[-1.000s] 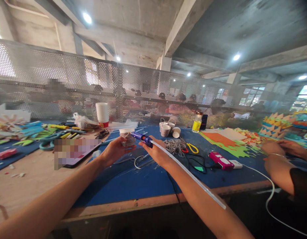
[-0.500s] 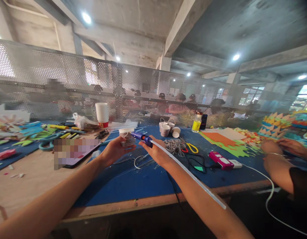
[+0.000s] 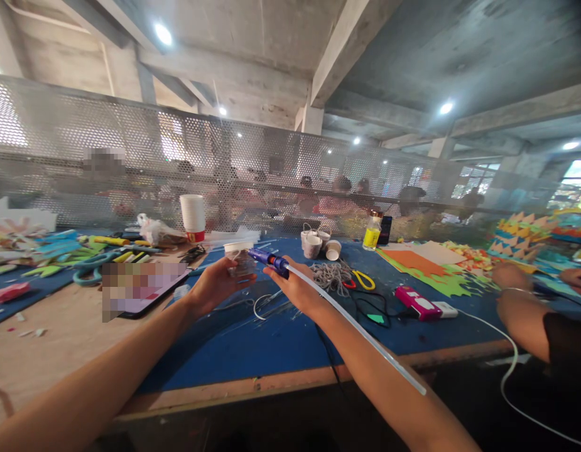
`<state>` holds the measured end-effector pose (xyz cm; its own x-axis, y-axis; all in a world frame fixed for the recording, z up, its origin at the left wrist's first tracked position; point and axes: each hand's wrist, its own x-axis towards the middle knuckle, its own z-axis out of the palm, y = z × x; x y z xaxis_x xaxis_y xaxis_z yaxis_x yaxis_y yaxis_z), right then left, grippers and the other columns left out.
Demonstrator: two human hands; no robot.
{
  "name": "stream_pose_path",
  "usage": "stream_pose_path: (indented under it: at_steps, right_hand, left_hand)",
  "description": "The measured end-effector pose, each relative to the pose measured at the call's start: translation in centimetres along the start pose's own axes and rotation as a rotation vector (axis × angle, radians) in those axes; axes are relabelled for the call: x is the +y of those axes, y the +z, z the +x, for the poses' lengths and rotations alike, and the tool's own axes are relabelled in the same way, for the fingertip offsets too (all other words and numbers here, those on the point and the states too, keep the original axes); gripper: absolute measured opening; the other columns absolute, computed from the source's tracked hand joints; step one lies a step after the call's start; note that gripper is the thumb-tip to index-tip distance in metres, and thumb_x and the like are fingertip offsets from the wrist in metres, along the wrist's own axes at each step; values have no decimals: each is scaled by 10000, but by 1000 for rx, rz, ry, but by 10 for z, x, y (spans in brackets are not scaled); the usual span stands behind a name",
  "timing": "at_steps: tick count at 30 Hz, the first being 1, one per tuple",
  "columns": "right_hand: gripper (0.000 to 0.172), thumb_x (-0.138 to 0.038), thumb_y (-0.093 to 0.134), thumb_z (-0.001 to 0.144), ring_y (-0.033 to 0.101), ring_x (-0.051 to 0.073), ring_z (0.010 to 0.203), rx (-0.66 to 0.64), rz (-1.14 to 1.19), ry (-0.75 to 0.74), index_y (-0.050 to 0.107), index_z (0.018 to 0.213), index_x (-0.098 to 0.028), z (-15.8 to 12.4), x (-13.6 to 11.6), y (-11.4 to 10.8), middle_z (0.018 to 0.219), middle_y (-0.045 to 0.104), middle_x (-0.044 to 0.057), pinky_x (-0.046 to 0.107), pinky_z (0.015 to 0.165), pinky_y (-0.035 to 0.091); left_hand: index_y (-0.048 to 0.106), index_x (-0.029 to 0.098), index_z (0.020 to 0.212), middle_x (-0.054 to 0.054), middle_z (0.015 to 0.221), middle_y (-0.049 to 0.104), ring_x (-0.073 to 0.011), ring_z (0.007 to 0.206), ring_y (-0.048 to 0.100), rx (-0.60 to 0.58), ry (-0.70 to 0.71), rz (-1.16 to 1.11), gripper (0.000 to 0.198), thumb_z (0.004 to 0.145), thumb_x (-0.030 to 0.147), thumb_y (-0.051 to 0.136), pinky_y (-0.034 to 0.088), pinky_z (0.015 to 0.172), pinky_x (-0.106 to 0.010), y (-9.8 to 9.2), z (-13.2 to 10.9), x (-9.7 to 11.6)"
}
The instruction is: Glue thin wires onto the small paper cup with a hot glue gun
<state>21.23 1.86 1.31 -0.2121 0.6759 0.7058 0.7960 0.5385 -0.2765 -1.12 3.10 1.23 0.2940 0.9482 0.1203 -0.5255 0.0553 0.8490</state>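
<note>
My left hand [image 3: 215, 284] is closed round a small white paper cup [image 3: 240, 257], holding it above the blue table mat [image 3: 271, 342]. My right hand [image 3: 294, 287] grips a blue glue gun [image 3: 269, 260] whose nozzle touches the side of the cup. A long clear glue stick [image 3: 356, 326] runs back from the gun along my right forearm. Just beyond my hands lie a bundle of grey string [image 3: 331, 274] and yellow-handled scissors [image 3: 363, 280].
A stack of white cups [image 3: 193, 216], several small cups [image 3: 314, 243], a yellow bottle [image 3: 373, 233], a pink device [image 3: 417, 303] with white cable, a tablet [image 3: 139, 285] and coloured paper pieces [image 3: 431, 267] lie around. Another person's hands [image 3: 516, 285] work at the right. A perforated metal screen [image 3: 252, 169] backs the table.
My hands, cup and glue gun stay almost still. The other person's far hand at the right has moved further right.
</note>
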Motion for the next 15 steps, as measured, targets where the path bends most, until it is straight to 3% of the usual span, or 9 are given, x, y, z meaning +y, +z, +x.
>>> stream_pose_path:
  at_steps: [15]
  right_hand:
    - [422,-606,521,984,650,172,603,14,11,-23,660,936,-211,0,1,-1,670,702,19,249,541,342]
  left_hand:
    - [703,154,1097,-105,1007,785,-284,838,740,19,3,-43,355,755,118,615,573,901,-481,6,-3,4]
